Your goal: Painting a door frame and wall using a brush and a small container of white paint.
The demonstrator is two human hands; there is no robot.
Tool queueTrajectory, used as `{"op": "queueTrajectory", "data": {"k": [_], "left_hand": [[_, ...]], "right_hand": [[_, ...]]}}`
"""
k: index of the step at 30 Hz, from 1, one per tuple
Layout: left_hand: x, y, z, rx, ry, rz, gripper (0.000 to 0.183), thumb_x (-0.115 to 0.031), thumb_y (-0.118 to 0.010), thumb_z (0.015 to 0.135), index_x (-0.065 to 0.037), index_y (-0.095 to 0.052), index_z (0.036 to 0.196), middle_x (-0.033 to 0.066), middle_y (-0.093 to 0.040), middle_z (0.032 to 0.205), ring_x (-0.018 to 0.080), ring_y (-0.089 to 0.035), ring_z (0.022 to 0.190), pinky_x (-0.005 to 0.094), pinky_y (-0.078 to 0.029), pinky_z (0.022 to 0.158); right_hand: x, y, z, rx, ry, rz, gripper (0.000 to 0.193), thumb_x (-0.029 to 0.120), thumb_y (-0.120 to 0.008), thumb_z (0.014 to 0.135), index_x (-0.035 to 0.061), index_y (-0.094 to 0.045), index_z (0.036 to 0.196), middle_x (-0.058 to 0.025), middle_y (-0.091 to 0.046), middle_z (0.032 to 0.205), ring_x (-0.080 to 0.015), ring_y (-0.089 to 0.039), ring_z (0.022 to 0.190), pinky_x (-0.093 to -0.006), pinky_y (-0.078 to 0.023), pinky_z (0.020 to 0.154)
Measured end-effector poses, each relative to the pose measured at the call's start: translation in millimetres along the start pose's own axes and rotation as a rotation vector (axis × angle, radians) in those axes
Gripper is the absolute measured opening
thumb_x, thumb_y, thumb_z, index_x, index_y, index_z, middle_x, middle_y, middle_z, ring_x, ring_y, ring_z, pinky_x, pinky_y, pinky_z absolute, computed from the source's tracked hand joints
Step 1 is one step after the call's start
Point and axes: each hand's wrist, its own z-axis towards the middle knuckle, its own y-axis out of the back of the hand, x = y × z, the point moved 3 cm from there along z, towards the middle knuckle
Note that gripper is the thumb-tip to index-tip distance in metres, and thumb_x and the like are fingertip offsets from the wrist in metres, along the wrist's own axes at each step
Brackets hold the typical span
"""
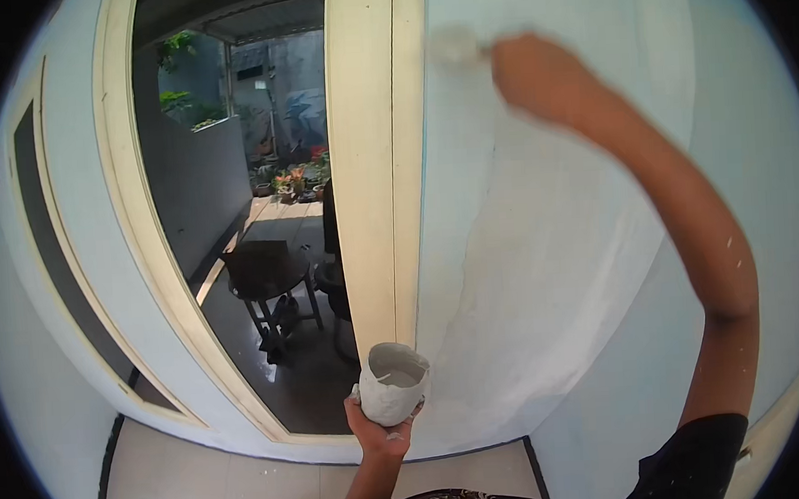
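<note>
My left hand is wrapped round the lower part of a whitish, paint-crusted container, low in front of me beside the window frame. Its top is open, and pale liquid paint shows inside. My right arm reaches up along the wall, and my right hand is closed, smeared by motion. From it a pale brush sticks out to the left, against the upper wall close to the cream frame. The brush is blurred, and its handle is mostly hidden in the fist.
The light blue wall carries a whiter patch in its middle and lower part. Left of it stands a cream window frame. Through the glass show a dark round table, shoes and potted plants. Pale floor tiles lie below.
</note>
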Motion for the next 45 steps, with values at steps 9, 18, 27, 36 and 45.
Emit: {"op": "queueTrajectory", "data": {"k": [9,18,27,36,45], "left_hand": [[42,-9,41,0.039,0.063,-0.051,0.054,-0.053,-0.040,0.086,-0.015,-0.054,0.123,0.0067,-0.060,0.115,0.0320,-0.060,0.097,0.0485,-0.049,0.070],[53,8,39,0.029,0.014,-0.075,0.053,-0.053,-0.043,0.086,-0.016,-0.055,0.122,0.0068,-0.059,0.117,0.0321,-0.058,0.097,0.0498,-0.047,0.071],[55,25,53,0.070,0.055,-0.015,0.056,-0.056,-0.042,0.086,-0.017,-0.054,0.123,0.0067,-0.059,0.117,0.0323,-0.058,0.098,0.0496,-0.047,0.070],[77,94,88,-0.034,-0.243,0.135,0.067,-0.039,-0.064,0.082,-0.019,-0.035,0.140,0.0123,-0.056,0.124,0.0380,-0.065,0.096,0.0575,-0.055,0.062],[61,76,68,0.022,-0.308,0.246,0.088,0.018,-0.068,0.065,-0.012,-0.027,0.138,0.0184,-0.058,0.111,0.0312,-0.067,0.080,0.0401,-0.059,0.067]], "right_hand": [[-58,-71,-38,0.505,0.186,-0.044,0.027,0.008,-0.054,0.082,0.0032,-0.073,0.100,-0.0230,-0.067,0.090,-0.0385,-0.064,0.090,-0.0456,-0.050,0.085],[-120,28,65,-0.395,-0.073,-0.218,0.024,0.010,-0.048,0.091,-0.0035,-0.067,0.089,-0.0252,-0.067,0.081,-0.0393,-0.066,0.074,-0.0461,-0.053,0.066],[-12,-135,-196,0.846,-0.020,0.176,0.040,0.008,-0.051,0.085,0.0091,-0.064,0.123,-0.0208,-0.067,0.097,-0.0355,-0.066,0.095,-0.0457,-0.053,0.084],[-156,87,79,-0.476,-0.146,-0.330,0.025,0.013,-0.053,0.090,-0.0039,-0.069,0.101,-0.0260,-0.067,0.090,-0.0395,-0.066,0.080,-0.0450,-0.052,0.075],[-148,32,51,-0.153,-0.041,-0.270,0.025,0.012,-0.051,0.092,-0.0005,-0.070,0.103,-0.0240,-0.069,0.091,-0.0369,-0.068,0.084,-0.0450,-0.054,0.076]]}}
